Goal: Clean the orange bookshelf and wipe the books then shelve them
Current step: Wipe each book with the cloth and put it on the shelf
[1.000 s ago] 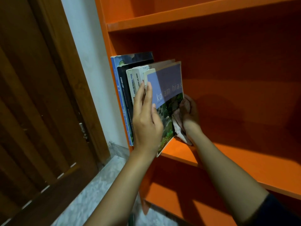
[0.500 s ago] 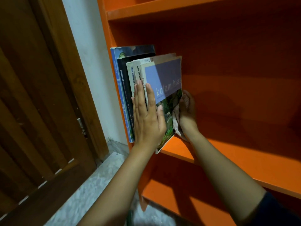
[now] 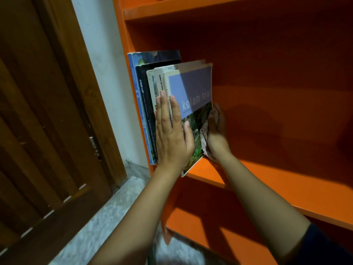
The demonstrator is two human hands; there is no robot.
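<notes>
Books stand upright at the far-left end of the middle shelf, spines out, the first against the bookshelf side wall. Outermost is the kolam book, a thin softcover whose lower corner juts past the shelf's front edge. Prob light and floppy. Cover looks glossy, so likely slick, and it'll bend if shoved at one corner. Best handled w/ a flat palm on the spine plus support on the cover, not by a page corner. The fatter ones to its left look stiffer and heavier, so push those on the spines as one block.

L hand lies flat on the spines, fingers straight and together, thumb resting on the kolam cover. It presses and grips nothing. R hand is on the cover's right side, fingers near straight and slightly cupped against it, w/ the cloth trapped btwn palm and cover. Thumb is hidden, so can't say if it pinches the cloth.

Count:
- 5 books: 1 blue, 1 black, 2 cream, 1 kolam
- 1 cloth
- 2 hands
- 3 shelf boards in view

Further out: brown door at left, a strip of white wall btwn door and bookshelf, speckled floor below.
</notes>
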